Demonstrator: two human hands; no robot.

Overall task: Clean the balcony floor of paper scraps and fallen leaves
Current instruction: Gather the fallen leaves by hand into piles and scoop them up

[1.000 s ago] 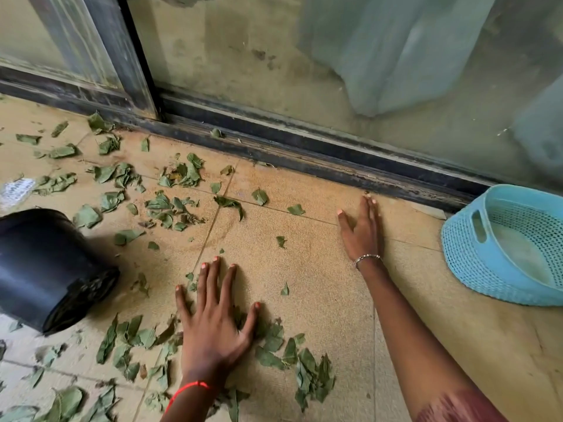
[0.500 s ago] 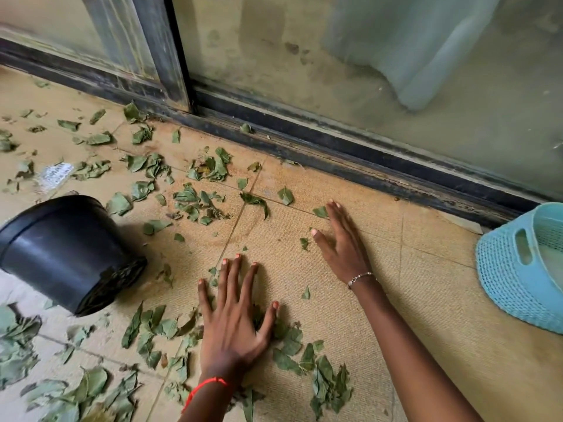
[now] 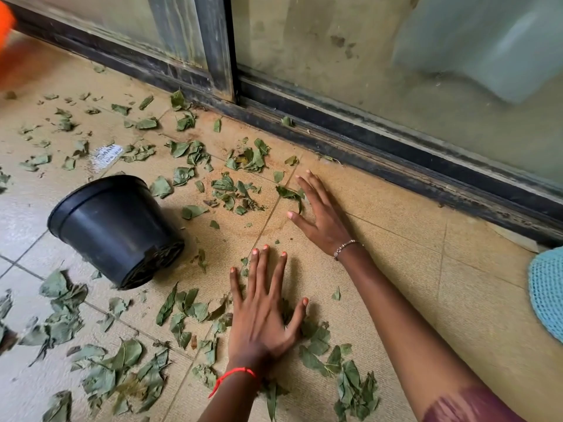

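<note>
Two hands lie palm down on the balcony floor (image 3: 396,284). The left hand (image 3: 262,315) has its fingers straight and spread, and it grips nothing. A red thread (image 3: 234,374) circles its wrist. Some leaves run under the palm and the thumb side, so we cannot count what it covers.

The right hand (image 3: 320,214) is flat too, with straight fingers (image 3: 309,190) that hold nothing. They lie against one leaf beside the tile joint. A thin bracelet (image 3: 347,246) sits on that wrist, and the forearm is cut off at the lower edge.

We find the fallen leaves (image 3: 246,159) scattered over most of the floor. They are thickest at the left and lower left, with one cluster near the door track (image 3: 365,141) and another just right of the left wrist. One leaf lies in the track itself.

We see a single paper scrap (image 3: 106,153) beyond the black pot (image 3: 112,226), among leaves; its print is too small to read. The pot lies on its side with its base toward us, so its inside is hidden.

A blue basket (image 3: 547,293) is cut off by the right edge, and only part of its woven wall shows. An orange object (image 3: 4,22) in the top left corner is blurred and cropped, and we cannot identify it. Behind the dirty glass (image 3: 320,56) a pale shape is hard to make out.
</note>
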